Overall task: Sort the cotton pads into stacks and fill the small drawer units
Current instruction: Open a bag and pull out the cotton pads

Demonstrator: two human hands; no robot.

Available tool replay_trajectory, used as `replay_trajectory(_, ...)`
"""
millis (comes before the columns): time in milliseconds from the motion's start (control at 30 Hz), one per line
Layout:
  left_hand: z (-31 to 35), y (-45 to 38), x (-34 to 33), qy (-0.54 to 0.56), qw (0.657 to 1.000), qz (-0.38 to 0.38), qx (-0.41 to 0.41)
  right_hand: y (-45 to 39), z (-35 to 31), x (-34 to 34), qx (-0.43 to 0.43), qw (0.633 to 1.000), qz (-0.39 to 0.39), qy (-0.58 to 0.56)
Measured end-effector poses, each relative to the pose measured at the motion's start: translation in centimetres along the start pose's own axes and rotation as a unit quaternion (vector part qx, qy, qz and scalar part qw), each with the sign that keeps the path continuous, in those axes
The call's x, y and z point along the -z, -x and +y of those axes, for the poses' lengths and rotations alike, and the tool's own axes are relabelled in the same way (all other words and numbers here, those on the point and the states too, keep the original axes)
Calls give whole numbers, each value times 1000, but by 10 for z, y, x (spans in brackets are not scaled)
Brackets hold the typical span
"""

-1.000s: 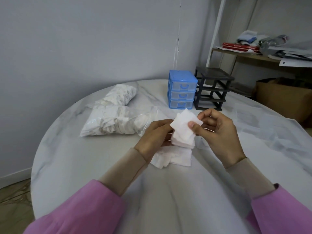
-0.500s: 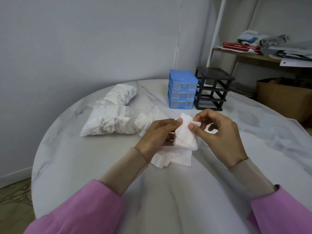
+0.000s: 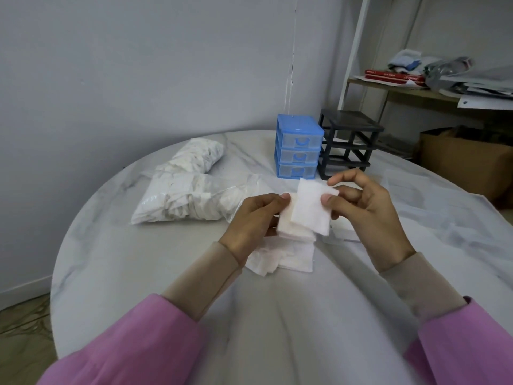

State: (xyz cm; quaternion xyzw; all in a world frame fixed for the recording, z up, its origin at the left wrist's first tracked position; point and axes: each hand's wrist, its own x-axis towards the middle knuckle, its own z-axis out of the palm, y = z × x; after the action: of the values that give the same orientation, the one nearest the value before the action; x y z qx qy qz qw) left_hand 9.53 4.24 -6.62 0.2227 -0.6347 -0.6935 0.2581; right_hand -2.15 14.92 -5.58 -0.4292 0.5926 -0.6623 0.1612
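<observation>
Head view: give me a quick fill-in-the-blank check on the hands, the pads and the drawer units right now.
1. The right hand pinches one cotton pad, and the left hand holds a small ____ of pads.
2. The blue drawer unit has ____ drawers, all pushed in.
3. The black frame stands to the ____ of the blue drawer unit.
4. The bags of pads lie on the ____ side of the table.

Missing words: stack; three; right; left

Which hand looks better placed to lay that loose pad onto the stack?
The right hand, probably. It already pinches the single cotton pad by its edge, just above the stack of pads that the left hand grips. The left hand is busy holding the stack steady.
</observation>
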Motion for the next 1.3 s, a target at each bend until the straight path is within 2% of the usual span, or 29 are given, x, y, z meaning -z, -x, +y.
replay_trajectory(267, -1, 0, -2, -8, 1000, -5, 3, 2, 10, -3, 61, 989, -14, 134)
replay_trajectory(467, -3, -2, -1, -17, 1000, -1, -10, 2, 9, 0, 81, 984, -50, 150)
replay_trajectory(633, -3, -3, -1, -2, 1000, -9, -7, 2, 10, -1, 120, 973, -38, 195)
replay_trajectory(800, -5, -4, -2, 10, 998, -22, -51, 0, 13, -1, 142, 960, 6, 240)
replay_trajectory(900, -5, -6, -1, 41, 996, 0, -75, -2, 12, 2, 82, 974, 2, 211)
replay_trajectory(967, -4, -9, -1, 60, 994, 13, -85, -2, 10, 5, 19, 983, -42, 176)
replay_trajectory(1067, -2, -11, -7, 72, 993, 13, -95, -4, 12, 8, -14, 983, -75, 166)
replay_trajectory(1233, 2, -28, -22, 26, 992, 37, -114, -18, 12, 25, -12, 999, 11, 33)
replay_trajectory(1300, 2, -39, -31, -10, 992, 44, -119, -24, 13, 35, -1, 998, 55, 17)
